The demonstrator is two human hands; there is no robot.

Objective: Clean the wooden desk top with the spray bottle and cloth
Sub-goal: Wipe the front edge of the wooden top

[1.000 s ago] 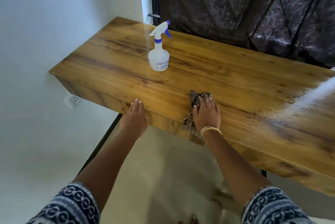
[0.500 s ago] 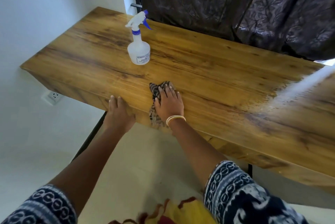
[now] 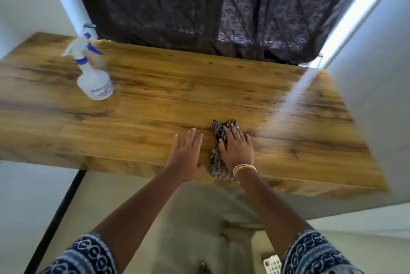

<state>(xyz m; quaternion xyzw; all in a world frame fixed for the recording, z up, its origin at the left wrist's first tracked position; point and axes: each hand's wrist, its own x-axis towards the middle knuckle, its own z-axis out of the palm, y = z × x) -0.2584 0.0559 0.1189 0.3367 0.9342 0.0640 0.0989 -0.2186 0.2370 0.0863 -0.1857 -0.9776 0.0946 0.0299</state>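
The right hand (image 3: 236,146) is laid flat on the cloth (image 3: 218,140), fingers straight and close together, pressing it onto the tabletop (image 3: 155,100) near the front edge. The grip is a flat press, not a pinch; part of the cloth is seen hanging over the front edge below the wrist. Bangles (image 3: 244,168) are worn on the right wrist. The left hand (image 3: 186,154) is placed palm down on the bare wood just beside the cloth, fingers spread and straight, nothing held. Both forearms are extended forward from patterned sleeves (image 3: 84,256).

The spray bottle (image 3: 94,80) is stood upright on the far left of the tabletop, well apart from both hands, its outline blurred.

Compared with half a second ago, both hands are found further right along the tabletop, away from the bottle. The left hand, previously at the front edge, is now rested fully on the surface. A dark curtain (image 3: 199,7) is hung behind the tabletop.
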